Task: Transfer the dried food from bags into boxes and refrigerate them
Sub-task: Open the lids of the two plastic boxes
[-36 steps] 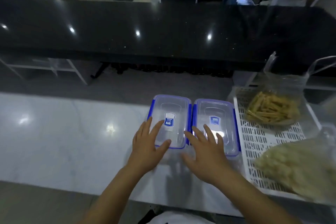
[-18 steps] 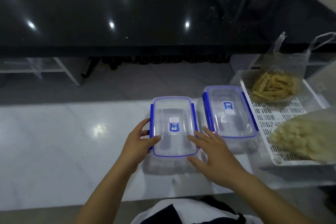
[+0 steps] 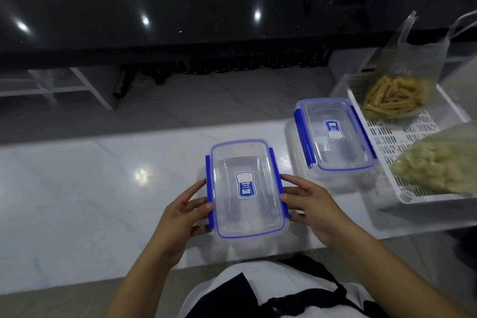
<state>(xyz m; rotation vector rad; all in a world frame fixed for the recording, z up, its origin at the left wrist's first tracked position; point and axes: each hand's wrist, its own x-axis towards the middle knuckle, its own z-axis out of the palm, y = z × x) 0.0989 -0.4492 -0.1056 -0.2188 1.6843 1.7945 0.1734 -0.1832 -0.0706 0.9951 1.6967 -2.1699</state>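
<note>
— Since both hands hold the near box point(image 3: 246, 188) by its blue clips point(image 3: 209, 197), what next?
— Left hand point(image 3: 184, 212) and right hand point(image 3: 313, 205) pinch its sides. I think flip both clips up together, gently, near the counter point(image 3: 77, 188) edge.

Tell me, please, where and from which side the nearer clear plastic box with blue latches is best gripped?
Probably by its two long sides, at the blue latches. The nearer clear plastic box lies flat, lid on, short end towards the person, so the left hand and right hand come in from either side.
</note>
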